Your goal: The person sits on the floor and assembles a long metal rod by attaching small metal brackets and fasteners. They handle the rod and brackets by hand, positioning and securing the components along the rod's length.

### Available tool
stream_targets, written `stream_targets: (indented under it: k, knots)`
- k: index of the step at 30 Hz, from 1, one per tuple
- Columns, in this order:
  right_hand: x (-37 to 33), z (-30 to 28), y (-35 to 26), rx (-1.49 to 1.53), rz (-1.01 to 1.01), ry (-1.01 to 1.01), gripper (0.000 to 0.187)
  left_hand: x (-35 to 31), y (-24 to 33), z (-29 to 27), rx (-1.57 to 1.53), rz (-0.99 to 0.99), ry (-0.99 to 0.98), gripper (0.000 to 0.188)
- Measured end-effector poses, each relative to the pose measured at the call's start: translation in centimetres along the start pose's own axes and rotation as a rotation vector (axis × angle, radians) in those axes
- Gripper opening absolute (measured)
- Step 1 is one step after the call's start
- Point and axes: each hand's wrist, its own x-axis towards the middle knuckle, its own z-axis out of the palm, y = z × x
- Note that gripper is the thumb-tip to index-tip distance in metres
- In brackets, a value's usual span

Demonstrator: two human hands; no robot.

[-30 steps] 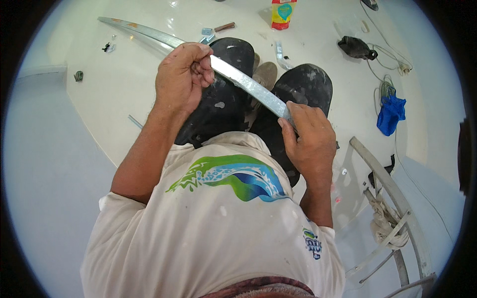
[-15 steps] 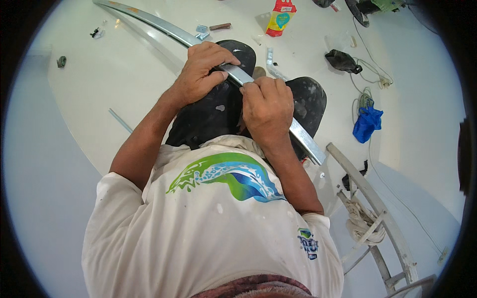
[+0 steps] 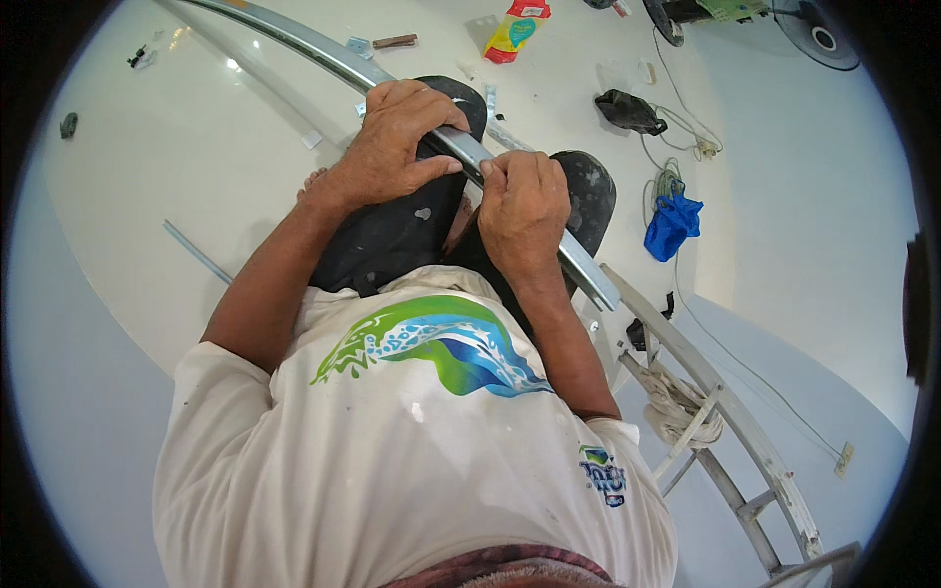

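Note:
A long silver metal rail (image 3: 319,57) lies slantwise over my black-trousered knees (image 3: 588,191), from the far left down to a cut end at the right. My left hand (image 3: 400,142) is closed on it above the left knee, fingers over the far side and thumb stretched along the near side. A short way to the right, my right hand (image 3: 526,211) grips the same rail, its thumb and bent fingers on the upper edge. A bare strip of rail shows between the two hands. The fingertips of my right hand are partly hidden.
A worn ladder (image 3: 701,367) with a cloth stands at the right. Beyond the knees lie a red-and-yellow packet (image 3: 517,31), a black bag (image 3: 629,113), a blue bag (image 3: 673,225) and loose cables. A thin metal strip (image 3: 196,250) is on the floor at left.
The view has turned, so floor items and ladder sit farther left in it. Both hands keep hold of the rail, which appears slightly rolled. A bare foot now shows beside my left forearm.

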Motion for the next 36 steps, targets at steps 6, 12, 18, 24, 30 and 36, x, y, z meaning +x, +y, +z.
stream_targets:
  k: [6,12,18,24,30,36]
  knots:
    - [0.2,0.3,-0.1,-0.069,0.014,0.007,0.013,-0.1,-0.6,0.4,-0.012,0.016,0.01,0.049]
    - [2.1,-0.6,0.5,-0.111,0.159,-0.028,0.013,-0.3,-1.0,0.6,-0.002,0.023,-0.002,0.051]
    - [0.6,-2.4,0.1,0.455,0.383,-0.084,0.014,-0.3,-0.9,0.2,0.017,0.024,0.01,0.051]
    - [-0.2,-3.3,1.1,0.858,0.491,-0.089,0.016,0.0,-0.9,-1.2,-0.081,0.049,-0.005,0.037]
    - [-1.3,-4.0,1.9,0.799,0.383,-0.143,0.015,0.1,-2.4,-1.3,-0.308,-0.083,-0.08,0.023]
    - [-3.2,-7.7,2.6,0.74,0.424,-0.175,0.011,0.8,-0.8,-1.9,-0.077,-0.001,-0.088,0.025]
